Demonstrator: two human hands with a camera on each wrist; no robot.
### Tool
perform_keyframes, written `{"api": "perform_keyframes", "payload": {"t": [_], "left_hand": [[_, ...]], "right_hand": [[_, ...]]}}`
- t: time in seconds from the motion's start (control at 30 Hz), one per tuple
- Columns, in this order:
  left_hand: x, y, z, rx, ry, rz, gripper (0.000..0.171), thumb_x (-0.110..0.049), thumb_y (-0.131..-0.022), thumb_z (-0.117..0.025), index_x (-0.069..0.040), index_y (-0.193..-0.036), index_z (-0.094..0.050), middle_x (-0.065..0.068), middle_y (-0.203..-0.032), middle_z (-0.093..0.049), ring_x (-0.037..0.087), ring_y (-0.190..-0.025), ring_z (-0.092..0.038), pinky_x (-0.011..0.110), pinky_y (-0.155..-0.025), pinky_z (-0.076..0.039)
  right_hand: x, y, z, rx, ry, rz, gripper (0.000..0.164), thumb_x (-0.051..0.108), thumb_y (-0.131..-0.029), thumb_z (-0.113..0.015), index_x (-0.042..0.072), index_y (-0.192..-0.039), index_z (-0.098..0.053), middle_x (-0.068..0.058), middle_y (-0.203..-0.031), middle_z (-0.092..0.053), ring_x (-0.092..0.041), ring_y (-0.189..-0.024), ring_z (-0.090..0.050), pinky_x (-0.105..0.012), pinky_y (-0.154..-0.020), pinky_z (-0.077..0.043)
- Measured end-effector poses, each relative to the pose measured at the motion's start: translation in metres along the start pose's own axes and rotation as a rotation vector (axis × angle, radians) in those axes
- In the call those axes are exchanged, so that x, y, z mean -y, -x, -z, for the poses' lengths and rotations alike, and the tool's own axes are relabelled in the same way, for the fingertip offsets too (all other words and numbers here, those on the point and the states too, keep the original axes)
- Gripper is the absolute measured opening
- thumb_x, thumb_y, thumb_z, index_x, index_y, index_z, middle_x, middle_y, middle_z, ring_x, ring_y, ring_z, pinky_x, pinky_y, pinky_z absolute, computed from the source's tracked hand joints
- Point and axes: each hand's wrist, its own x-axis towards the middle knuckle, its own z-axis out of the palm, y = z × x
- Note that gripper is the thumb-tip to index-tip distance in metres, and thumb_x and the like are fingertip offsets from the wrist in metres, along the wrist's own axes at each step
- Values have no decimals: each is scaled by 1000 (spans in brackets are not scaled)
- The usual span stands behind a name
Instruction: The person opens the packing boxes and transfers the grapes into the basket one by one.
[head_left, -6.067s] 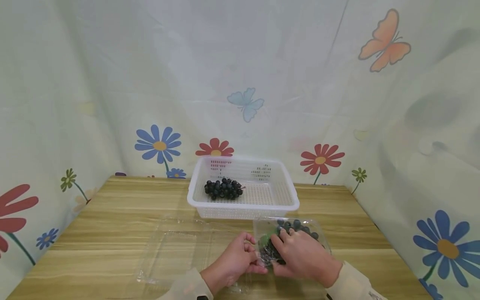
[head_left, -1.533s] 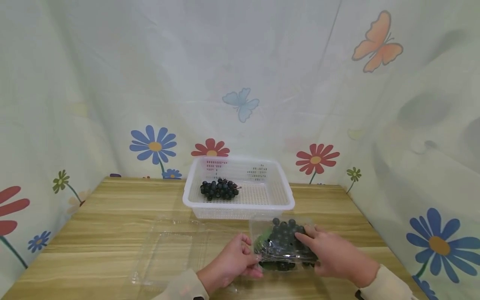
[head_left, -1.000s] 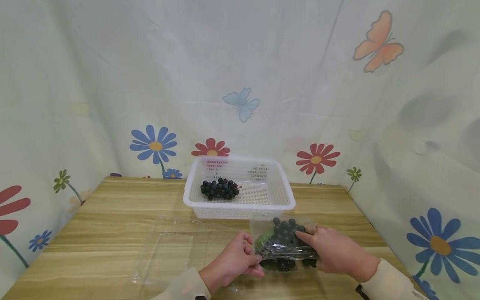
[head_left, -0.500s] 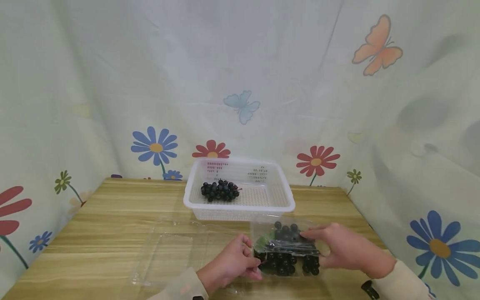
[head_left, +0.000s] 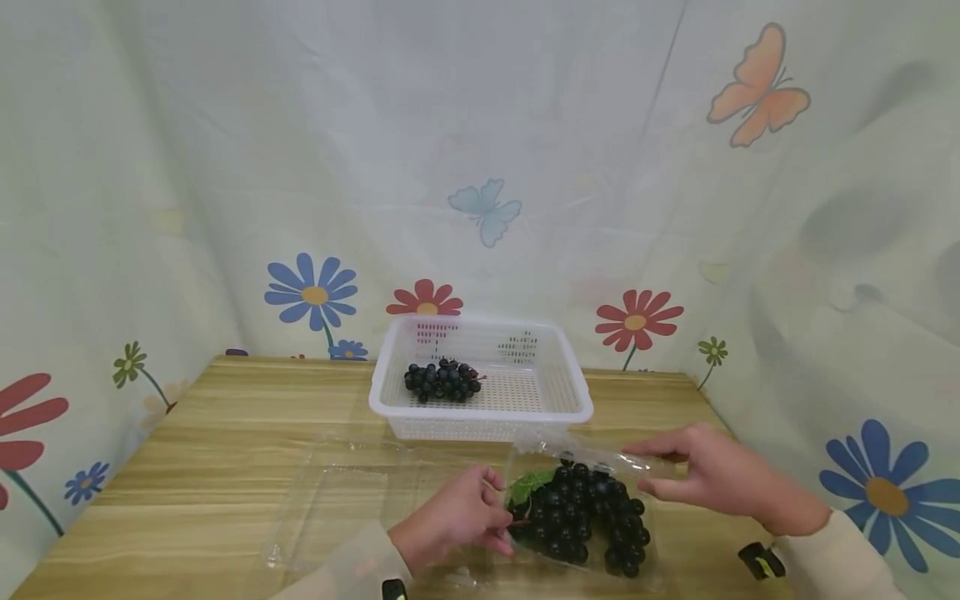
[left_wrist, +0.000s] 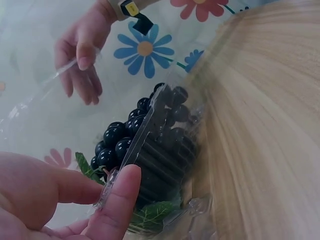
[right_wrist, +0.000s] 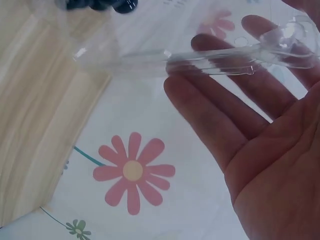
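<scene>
Dark grapes (head_left: pixel 573 508) with a green leaf (head_left: pixel 531 486) fill a clear plastic clamshell box (left_wrist: pixel 192 132) at the front right of the table. My left hand (head_left: pixel 457 515) pinches the box's left rim between thumb and finger, plain in the left wrist view. My right hand (head_left: pixel 716 473) holds the raised clear lid (head_left: pixel 592 454) at its right side, thumb and fingers on either side of its edge. From the right wrist, the long fingers (right_wrist: pixel 215 110) look fairly straight behind the lid. Much of the thumb is out of that view.
Behind the box stands a white perforated basket (head_left: pixel 487 414) with one bunch of dark grapes (head_left: pixel 442 381) inside. Another clear clamshell (head_left: pixel 341 508) lies opened flat at the left, beside my left hand. Flower-printed curtain (head_left: pixel 360 167) surrounds the wooden table (head_left: pixel 225 433).
First the right hand was over the grapes in the box, then on the lowered lid. Now the lid has swung up and back, uncovering the grapes. The left hand stays at the rim.
</scene>
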Motion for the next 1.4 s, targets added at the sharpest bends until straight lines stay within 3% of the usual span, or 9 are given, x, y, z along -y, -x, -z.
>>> {"api": "perform_keyframes", "payload": {"t": [0.07,0.33,0.5,0.7,0.97,1.17,1.4], "left_hand": [[-2,0,1,-5,-28,-7,38,16,-87,-63,6,-120,-45,13,-90,-55,21,-59,-69,37,-61,-64],[-6,0,4,-3,-79,-6,39,19,-82,-58,7,-117,-49,12,-85,-53,20,-55,-65,35,-58,-63],[-6,-3,6,4,-116,0,37,18,-80,-56,7,-115,-52,15,-84,-55,18,-51,-65,32,-54,-61],[-8,-4,7,-2,-151,-12,33,16,-81,-55,6,-112,-54,18,-83,-58,17,-49,-65,32,-52,-61],[-9,-7,9,-26,-179,-30,25,14,-84,-60,5,-107,-55,15,-81,-59,17,-47,-64,33,-51,-60],[-9,-13,11,-41,-193,-22,23,13,-83,-60,6,-105,-57,12,-79,-59,15,-47,-62,32,-51,-60],[-10,-19,6,-81,-266,-74,14,11,-81,-61,2,-91,-58,9,-70,-61,13,-44,-61,29,-47,-57]], "right_hand": [[-1,0,3,-13,-28,10,34,33,-92,-77,14,-120,-76,3,-100,-78,0,-75,-66,-23,-61,-59],[-2,2,14,-40,-59,12,18,19,-91,-78,14,-109,-79,11,-81,-74,3,-58,-57,-22,-47,-50],[-2,6,21,-32,-67,-21,15,13,-91,-76,15,-105,-78,14,-75,-68,2,-59,-55,-21,-49,-49],[-6,11,29,-31,-78,-41,17,6,-89,-74,14,-104,-76,11,-80,-72,1,-60,-58,-22,-48,-50],[-16,17,39,49,-160,-100,11,6,-95,-68,9,-105,-72,6,-91,-75,-4,-78,-71,-25,-65,-60],[-27,23,43,94,-295,-215,16,10,-100,-64,-1,-111,-69,-5,-97,-76,-13,-80,-74,-30,-67,-63],[-47,40,38,28,-394,-402,31,14,-100,-65,-10,-119,-63,-17,-100,-75,-23,-77,-76,-36,-67,-64]]}}
